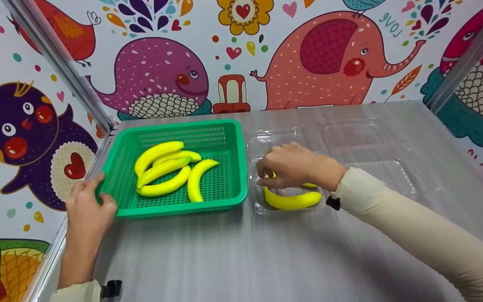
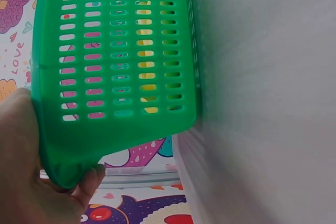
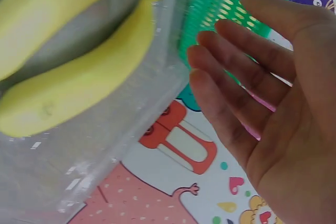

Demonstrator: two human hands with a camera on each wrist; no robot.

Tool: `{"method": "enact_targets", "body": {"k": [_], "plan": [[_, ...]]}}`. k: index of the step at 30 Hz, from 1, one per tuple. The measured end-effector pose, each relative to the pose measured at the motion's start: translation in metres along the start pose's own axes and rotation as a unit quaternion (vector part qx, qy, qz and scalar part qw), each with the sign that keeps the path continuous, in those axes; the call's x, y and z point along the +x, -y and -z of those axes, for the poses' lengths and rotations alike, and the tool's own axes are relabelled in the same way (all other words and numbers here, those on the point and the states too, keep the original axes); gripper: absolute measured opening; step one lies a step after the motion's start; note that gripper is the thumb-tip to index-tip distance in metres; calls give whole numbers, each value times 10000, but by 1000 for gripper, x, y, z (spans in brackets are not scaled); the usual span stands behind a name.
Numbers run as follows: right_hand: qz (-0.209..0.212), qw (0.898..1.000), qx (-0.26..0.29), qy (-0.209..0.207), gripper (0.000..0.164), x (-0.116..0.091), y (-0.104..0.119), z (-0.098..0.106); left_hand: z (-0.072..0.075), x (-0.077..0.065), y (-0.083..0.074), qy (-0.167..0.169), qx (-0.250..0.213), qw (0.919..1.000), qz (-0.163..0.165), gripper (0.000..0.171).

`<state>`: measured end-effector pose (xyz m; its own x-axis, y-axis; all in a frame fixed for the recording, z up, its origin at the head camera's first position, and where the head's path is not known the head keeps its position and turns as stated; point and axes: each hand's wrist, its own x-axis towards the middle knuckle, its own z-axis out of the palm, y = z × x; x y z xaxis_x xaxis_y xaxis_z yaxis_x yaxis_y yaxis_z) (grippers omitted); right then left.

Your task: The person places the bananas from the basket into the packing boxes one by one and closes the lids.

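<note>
My left hand (image 1: 88, 209) holds the left rim of a green plastic basket (image 1: 245, 167), with fingers and thumb at its near corner in the left wrist view. Several yellow bananas (image 1: 201, 178) lie inside the basket. To its right sits a clear plastic container (image 1: 277, 139) with two bananas in it; the nearer banana (image 1: 294, 200) shows fully, while the other is mostly hidden under my right hand (image 1: 294, 165). That hand hovers over the container, its fingers loosely bent. The right wrist view shows nothing in the palm and the fingertips apart from both bananas (image 3: 84, 90).
Another clear plastic section (image 1: 377, 172) lies to the right of the container, under and beyond my right forearm. Printed cartoon panels (image 1: 233, 37) wall off the back and left of the grey table (image 1: 208, 260). A metal post (image 1: 63, 63) stands at the back left corner.
</note>
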<state>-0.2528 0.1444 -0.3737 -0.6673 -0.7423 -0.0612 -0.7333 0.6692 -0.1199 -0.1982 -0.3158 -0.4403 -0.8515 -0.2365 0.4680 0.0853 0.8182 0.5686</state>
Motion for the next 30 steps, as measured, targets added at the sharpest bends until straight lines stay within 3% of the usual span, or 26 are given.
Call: {"method": "enact_targets", "body": {"k": [6,12,19,30], "plan": [[150,9990,-93,-399,25,16,12,11,0,-1,0,69,-9,9999,85,53],[349,9980,49,-528,23,33,21,18,0,0,0,92,6,9999,124,53],[483,9982,239,-246,30,52,27,24,-1,0,-1,31,-49,10000,75,53],[582,9978,82,318,40,80,38,31,0,-1,0,45,-38,9999,109,53]]}}
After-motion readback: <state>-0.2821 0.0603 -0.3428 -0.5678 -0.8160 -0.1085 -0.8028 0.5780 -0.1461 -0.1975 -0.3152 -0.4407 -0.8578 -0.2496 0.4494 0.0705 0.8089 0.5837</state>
